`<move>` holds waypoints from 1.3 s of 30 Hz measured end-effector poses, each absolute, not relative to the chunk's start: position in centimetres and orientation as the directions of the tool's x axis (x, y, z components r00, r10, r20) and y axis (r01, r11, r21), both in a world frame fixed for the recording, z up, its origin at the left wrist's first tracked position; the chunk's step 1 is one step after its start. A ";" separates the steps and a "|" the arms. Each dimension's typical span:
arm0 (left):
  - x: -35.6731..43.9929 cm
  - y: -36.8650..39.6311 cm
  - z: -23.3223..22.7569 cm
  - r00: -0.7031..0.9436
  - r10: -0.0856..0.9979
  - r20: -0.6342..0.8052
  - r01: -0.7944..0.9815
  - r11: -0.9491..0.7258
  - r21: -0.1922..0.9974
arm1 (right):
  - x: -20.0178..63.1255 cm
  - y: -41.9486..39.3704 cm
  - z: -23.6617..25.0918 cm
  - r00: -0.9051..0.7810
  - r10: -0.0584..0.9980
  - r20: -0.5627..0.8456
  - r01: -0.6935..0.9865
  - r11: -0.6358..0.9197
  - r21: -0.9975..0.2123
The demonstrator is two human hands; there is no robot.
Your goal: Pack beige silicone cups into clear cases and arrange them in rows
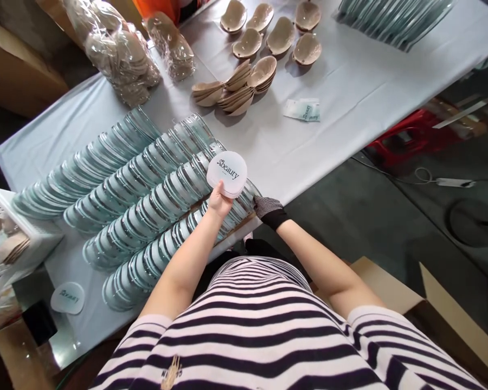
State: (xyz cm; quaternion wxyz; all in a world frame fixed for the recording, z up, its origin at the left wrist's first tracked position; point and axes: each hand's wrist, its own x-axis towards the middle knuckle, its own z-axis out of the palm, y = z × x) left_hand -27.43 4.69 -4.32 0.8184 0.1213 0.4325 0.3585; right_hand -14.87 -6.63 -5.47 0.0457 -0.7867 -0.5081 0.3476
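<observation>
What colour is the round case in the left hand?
White, with dark "beauty" lettering; the case in the left hand shows in the head view.

Bright even daylight, soft shadows, warped edges

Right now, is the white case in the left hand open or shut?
Shut: the white case in the left hand shows its printed lid face, with no gap at the edge.

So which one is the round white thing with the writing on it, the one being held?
Find the long table with the pale cloth, then the rows of clear cases lying like fallen dominoes. At their near end the bare left hand lifts the white case. Only it faces up, showing dark "beauty" lettering.
</observation>
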 end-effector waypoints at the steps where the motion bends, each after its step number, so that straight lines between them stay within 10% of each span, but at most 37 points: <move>1: -27.4 4.6 -4.3 0.368 0.692 -0.621 -0.479 0.714 0.511 | -14.9 -6.8 -5.6 0.221 0.838 -0.499 0.711 -0.488 -0.506; 4: -27.0 4.3 -4.2 0.355 0.695 -0.625 -0.471 0.711 0.523 | -14.8 -7.2 -6.0 0.113 0.831 -0.545 0.325 -0.549 -0.770; 7: -26.6 4.1 -4.5 0.321 0.728 -0.606 -0.487 0.676 0.553 | -13.5 -7.0 -6.0 -0.048 0.755 -0.654 0.035 -0.653 -0.756; 10: -26.2 3.9 -4.8 0.295 0.775 -0.558 -0.512 0.622 0.593 | -11.4 -5.7 -4.8 0.156 0.762 -0.628 0.285 -0.644 -0.710; 13: -26.1 3.5 -4.6 0.298 0.813 -0.501 -0.504 0.580 0.640 | -10.2 -3.7 -3.0 0.485 0.843 -0.231 0.525 -0.492 -0.694; 20: -27.1 2.0 -2.6 0.224 0.830 -0.511 -0.442 0.554 0.705 | -14.4 -2.1 -1.8 0.286 0.947 0.142 0.846 -0.181 -0.501; 33: -28.6 1.9 -3.4 0.198 0.815 -0.545 -0.485 0.564 0.668 | -15.0 -4.3 -1.0 0.547 0.836 0.052 0.652 -0.386 -0.653; 36: -28.8 3.1 -3.1 0.151 0.807 -0.570 -0.543 0.550 0.634 | -13.4 -9.0 -0.9 0.653 0.750 0.106 0.663 -0.499 -0.559; 39: -29.1 4.0 -3.2 0.139 0.775 -0.617 -0.579 0.569 0.584 | -13.7 -14.6 -1.3 0.442 0.897 0.003 0.802 -0.394 -0.449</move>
